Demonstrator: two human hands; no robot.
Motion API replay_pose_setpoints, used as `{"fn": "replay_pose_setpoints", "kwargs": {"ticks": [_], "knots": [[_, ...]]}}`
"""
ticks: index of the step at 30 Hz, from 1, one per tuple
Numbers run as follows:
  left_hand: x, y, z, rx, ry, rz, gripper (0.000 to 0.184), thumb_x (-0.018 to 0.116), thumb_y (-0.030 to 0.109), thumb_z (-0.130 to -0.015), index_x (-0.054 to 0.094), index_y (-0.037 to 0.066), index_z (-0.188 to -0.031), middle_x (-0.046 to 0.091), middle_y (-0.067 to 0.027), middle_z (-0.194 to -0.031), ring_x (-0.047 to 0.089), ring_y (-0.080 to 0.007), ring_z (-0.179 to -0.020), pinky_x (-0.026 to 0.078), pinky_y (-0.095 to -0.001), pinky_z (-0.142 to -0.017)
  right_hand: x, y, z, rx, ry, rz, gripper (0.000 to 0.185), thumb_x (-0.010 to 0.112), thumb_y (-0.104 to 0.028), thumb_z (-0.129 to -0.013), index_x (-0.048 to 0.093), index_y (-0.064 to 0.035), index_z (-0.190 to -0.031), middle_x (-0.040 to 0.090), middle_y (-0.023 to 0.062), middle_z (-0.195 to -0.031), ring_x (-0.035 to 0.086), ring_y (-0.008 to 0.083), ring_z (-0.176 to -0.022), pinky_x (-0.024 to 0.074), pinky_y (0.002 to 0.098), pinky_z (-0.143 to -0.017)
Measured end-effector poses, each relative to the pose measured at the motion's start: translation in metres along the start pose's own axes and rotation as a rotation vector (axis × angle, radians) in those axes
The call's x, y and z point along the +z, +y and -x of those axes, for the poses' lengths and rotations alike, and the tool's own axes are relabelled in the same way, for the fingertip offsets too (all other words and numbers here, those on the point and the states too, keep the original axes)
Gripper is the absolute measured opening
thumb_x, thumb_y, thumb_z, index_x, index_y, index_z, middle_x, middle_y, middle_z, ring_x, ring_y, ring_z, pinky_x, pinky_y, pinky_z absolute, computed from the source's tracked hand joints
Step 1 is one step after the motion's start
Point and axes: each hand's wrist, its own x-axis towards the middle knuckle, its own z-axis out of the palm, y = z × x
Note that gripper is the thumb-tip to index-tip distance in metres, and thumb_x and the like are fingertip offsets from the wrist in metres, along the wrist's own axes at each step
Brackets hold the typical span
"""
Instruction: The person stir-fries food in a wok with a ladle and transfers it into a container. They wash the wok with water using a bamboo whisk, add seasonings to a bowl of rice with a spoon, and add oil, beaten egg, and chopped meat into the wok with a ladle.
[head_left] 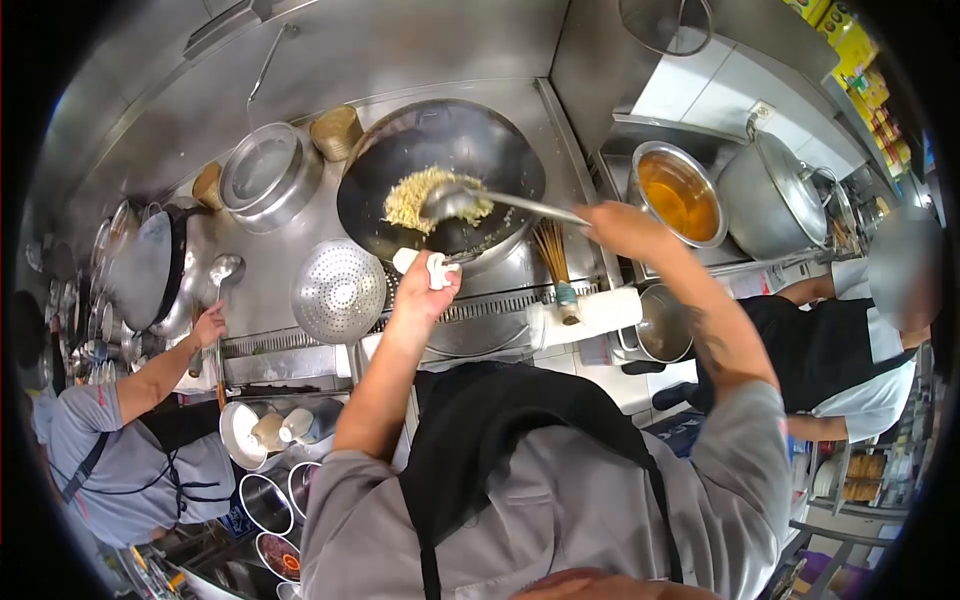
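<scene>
A large dark wok [380, 145] sits on the steel range, tilted towards me. In it lies a pale yellow heap of what looks like fried rice [408, 203]. My left hand [427, 288] is closed on a folded white cloth [440, 268] at the wok's near edge; whether a handle lies under the cloth is hidden. My right hand [622, 228] grips the handle of a metal ladle [525, 205], slightly blurred. The ladle's bowl rests down in the rice, right of the heap's middle.
Left of the wok are a perforated strainer [340, 290] and a lidded pot [262, 175]. A bamboo brush [553, 255] lies near the right front. Beyond stand a bowl of orange liquid [680, 198] and a large lidded pot [775, 195]. People stand at left [140, 440] and right [800, 350].
</scene>
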Motion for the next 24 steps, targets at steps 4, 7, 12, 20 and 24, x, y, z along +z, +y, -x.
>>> {"fn": "replay_pose_setpoints", "kwargs": {"ticks": [4,7,12,20,24], "knots": [[-0.081,-0.064,0.035,-0.093,-0.043,-0.098,0.022,0.052,0.027,-0.093,0.055,0.01,-0.08,0.058,-0.0047,-0.069,0.055,-0.0191,-0.057,0.048,-0.0315,-0.048,0.037,-0.001,-0.008,-0.03,0.323,0.187,0.03,0.053,-0.013,-0.089,0.055,0.0012,-0.115,0.063,0.0242,-0.084,0.064,0.0396,-0.081,0.051,0.0466,-0.072],[-0.027,-0.06,0.06,-0.011,0.129,-0.004,0.024,0.051,0.029,-0.093,0.055,0.01,-0.081,0.058,-0.0047,-0.068,0.056,-0.0193,-0.058,0.05,-0.0318,-0.05,-0.005,-0.011,0.03,-0.057,0.248,0.022,0.035,0.055,-0.015,-0.089,0.053,0.0,-0.121,0.063,0.024,-0.084,0.063,0.0389,-0.082,0.0501,0.047,-0.072],[0.024,-0.018,0.032,0.044,0.223,0.038,0.012,0.051,0.019,-0.092,0.051,0.008,-0.088,0.053,-0.0075,-0.072,0.052,-0.0214,-0.061,0.044,-0.029,-0.047,-0.04,-0.032,0.069,-0.025,0.012,0.012,0.041,0.062,-0.014,-0.086,0.054,-0.0027,-0.124,0.063,0.0238,-0.087,0.063,0.0382,-0.079,0.0487,0.0433,-0.071],[-0.062,-0.027,-0.007,0.145,-0.041,-0.044,0.02,0.053,0.025,-0.093,0.054,0.01,-0.08,0.056,-0.0048,-0.068,0.054,-0.0193,-0.059,0.044,-0.0297,-0.047,0.067,0.0,-0.003,0.003,0.269,0.054,0.035,0.058,-0.017,-0.088,0.054,0.0011,-0.117,0.064,0.0236,-0.086,0.063,0.0394,-0.082,0.0497,0.0475,-0.072],[-0.049,-0.053,0.062,0.014,0.058,-0.152,0.015,0.05,0.02,-0.091,0.054,0.009,-0.083,0.057,-0.0064,-0.068,0.054,-0.0183,-0.056,0.043,-0.0279,-0.042,0.092,-0.007,0.044,-0.093,0.528,-0.364,0.048,0.059,-0.011,-0.086,0.046,0.0016,-0.13,0.061,0.0302,-0.099,0.061,0.0435,-0.09,0.0501,0.0434,-0.079]]}}
